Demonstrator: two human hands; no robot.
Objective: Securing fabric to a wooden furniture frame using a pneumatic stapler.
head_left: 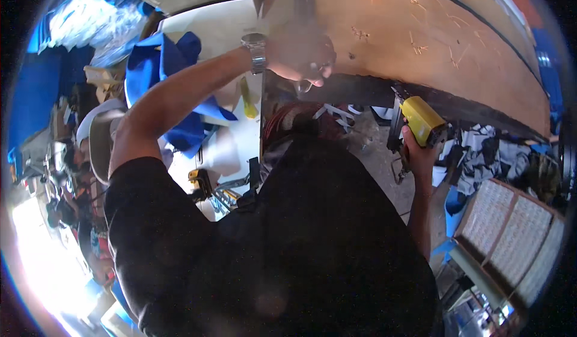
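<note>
My right hand point(419, 153) grips a yellow and black staple gun point(425, 119), its nose against or close to the dark edge strip of a tan board point(421, 42). A little to the left, my left hand point(303, 51) is at the board's near left corner, its fingers curled over the edge. A metal wristwatch point(256, 53) circles that wrist. Blur hides what the curled fingers hold, if anything. Under the board's front runs a black strip point(366, 90). Small bunches of thin straw-coloured pieces point(419, 43) lie scattered on the board.
Blue fabric point(159, 78) drapes over a white surface at left, near a yellow-green object point(247, 98) and another yellow and black tool point(200, 182). Grey and black scraps point(496, 156) cover the floor at right, by a wood-framed panel point(511, 232). A cap point(99, 132) shows at left.
</note>
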